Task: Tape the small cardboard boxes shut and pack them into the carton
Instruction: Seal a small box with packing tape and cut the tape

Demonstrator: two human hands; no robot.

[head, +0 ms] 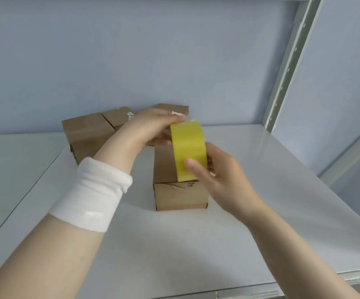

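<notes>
A small brown cardboard box (180, 196) stands in the middle of the white table. Just above its top, my right hand (220, 175) grips a roll of yellow tape (188, 151) held on edge. My left hand (153, 128) pinches the tape's free end at the top of the roll. Three more small cardboard boxes lie at the back: a larger-looking one (86, 138) on the left, one (118, 117) behind it, and one (174, 108) partly hidden by my left hand. No carton is in view.
The white table (261, 190) ends at the front right edge and has a seam on the left. A pale metal shelf upright (291, 63) rises at the back right. A white wristband (97, 193) wraps my left forearm. The blue wall stands close behind the boxes.
</notes>
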